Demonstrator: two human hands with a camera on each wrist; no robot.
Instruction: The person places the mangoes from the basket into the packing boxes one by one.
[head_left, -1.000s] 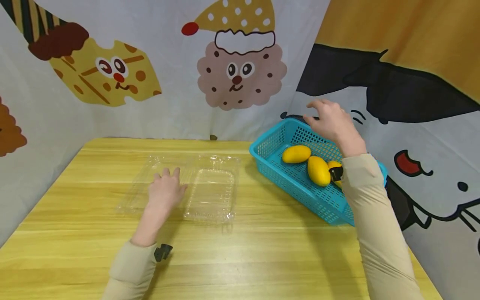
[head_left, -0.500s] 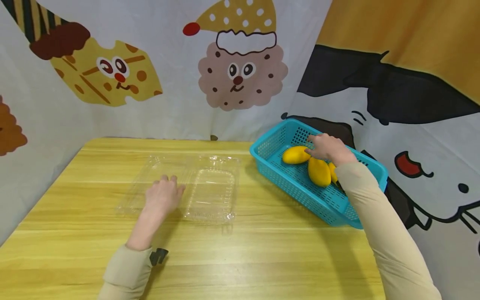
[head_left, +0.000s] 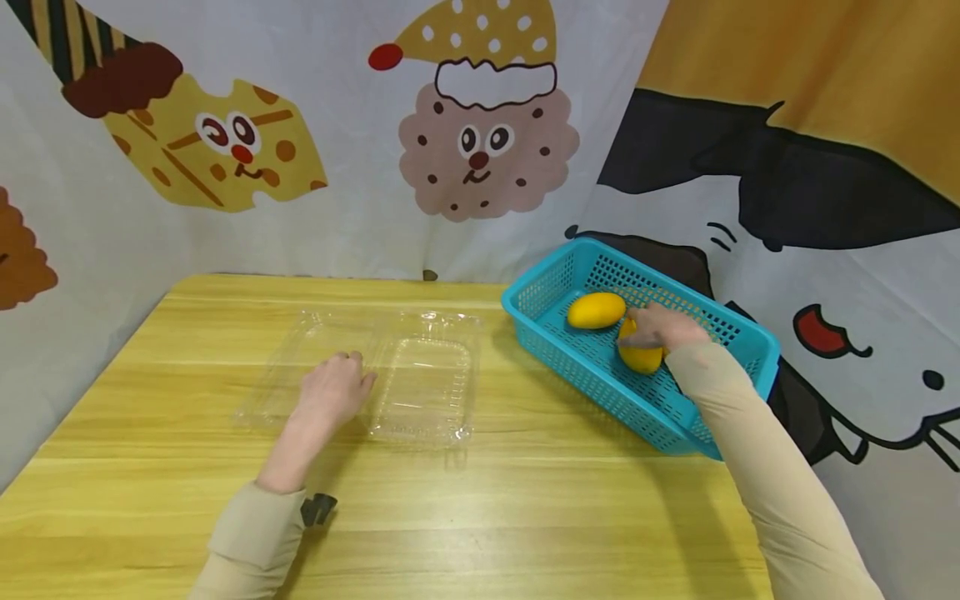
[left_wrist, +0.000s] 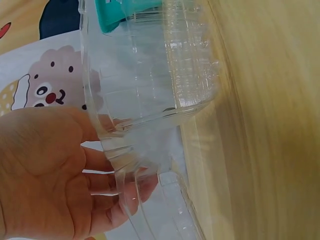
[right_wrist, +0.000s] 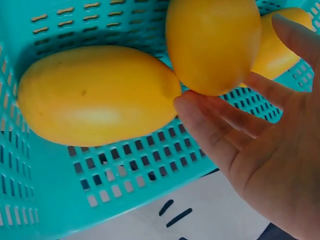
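A clear plastic clamshell box (head_left: pixel 423 387) lies unfolded on the table. My left hand (head_left: pixel 335 389) is at its middle fold in the head view. In the left wrist view the fingers of that hand (left_wrist: pixel 55 172) extend loosely behind the clear plastic. My right hand (head_left: pixel 663 325) is inside the blue basket, over the middle mango (head_left: pixel 640 354). From the right wrist view, its fairly straight fingers touch the lower end of this mango (right_wrist: pixel 215 45), with the thumb spread apart. Another mango (right_wrist: pixel 100 95) lies near the fingertips; a third mango (right_wrist: pixel 282 45) is partly behind the thumb.
The blue perforated basket (head_left: pixel 600 387) stands at the table's back right, against the cartoon-printed curtain (head_left: pixel 337 242). Wooden tabletop (head_left: pixel 480 525) extends in front of the box and basket.
My right hand has come down from above the basket's back rim into the basket, onto the middle mango. My left hand stays at the box, its fingers a little lower.
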